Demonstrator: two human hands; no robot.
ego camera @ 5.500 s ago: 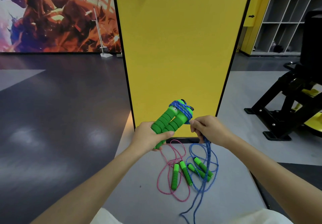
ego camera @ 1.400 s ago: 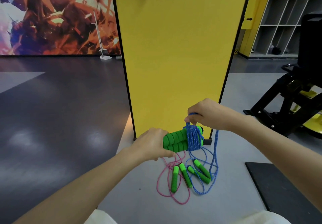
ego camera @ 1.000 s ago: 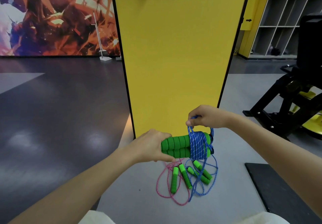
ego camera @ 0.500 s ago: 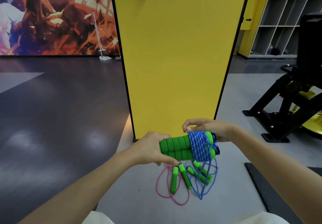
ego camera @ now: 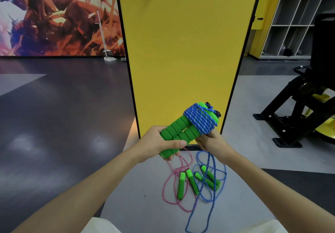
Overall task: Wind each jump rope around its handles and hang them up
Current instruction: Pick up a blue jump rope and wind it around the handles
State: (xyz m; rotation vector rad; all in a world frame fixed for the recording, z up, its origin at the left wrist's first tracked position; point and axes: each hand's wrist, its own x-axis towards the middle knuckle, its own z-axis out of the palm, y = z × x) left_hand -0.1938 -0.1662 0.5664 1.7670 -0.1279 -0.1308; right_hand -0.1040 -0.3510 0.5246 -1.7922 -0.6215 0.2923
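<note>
Gym interior, black exercise machine (ego camera: pixel 299 113) at right, cubby shelving (ego camera: pixel 297 16) upper right, jump ropes (ego camera: pixel 197 182) on rubber floor (ego camera: pixel 54 123)

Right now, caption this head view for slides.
Left hand grips green handles wound with blue rope, right hand holding its coil; pink jump rope and second blue jump rope lie loose on floor.

Blue-wound green handles (ego camera: pixel 188 127) – tilted, held

The yellow panel (ego camera: pixel 181 51) rises straight ahead, close behind the wound handles (ego camera: pixel 181 131), barring forward reach. Open floor (ego camera: pixel 63 116) lies to the left. A black machine frame (ego camera: pixel 293 118) stands well right. A pink rope (ego camera: pixel 165 185) and a blue rope (ego camera: pixel 208 207) sprawl on the ground below.
</note>
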